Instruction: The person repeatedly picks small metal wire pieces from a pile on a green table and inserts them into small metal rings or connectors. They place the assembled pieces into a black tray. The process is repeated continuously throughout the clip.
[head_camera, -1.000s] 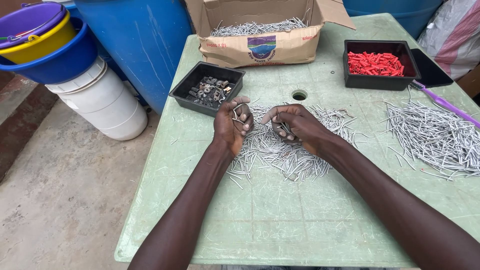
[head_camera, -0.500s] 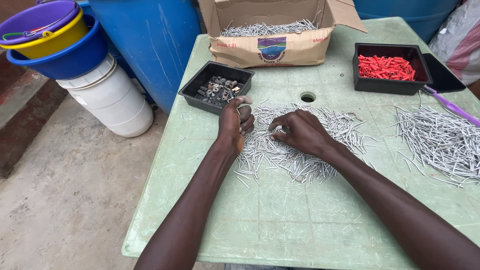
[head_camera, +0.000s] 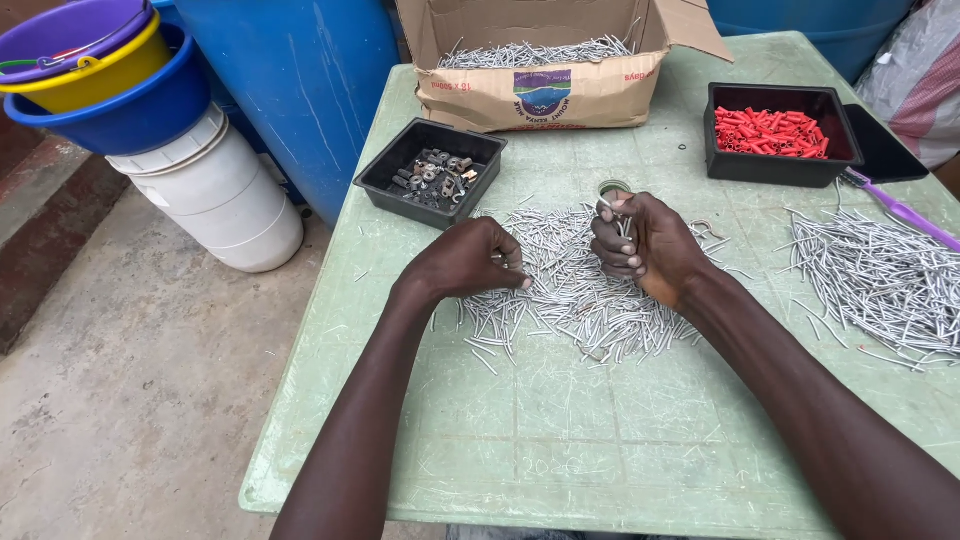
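Note:
A heap of loose grey nails lies in the middle of the pale green plastic table. My left hand rests on the heap's left side, fingers pinched on a nail. My right hand is raised over the heap's right side, closed around a small bundle of nails whose tips stick out above the fist. A black tray with small dark metal parts stands just beyond my left hand.
A second heap of nails lies at the right. A black tray of red plugs and a cardboard box of nails stand at the back. Stacked buckets, a white tub and a blue barrel stand left of the table.
My left hand has come down from near the right hand onto the heap's left side. My right hand has lifted and turned upright with its bundle of nails.

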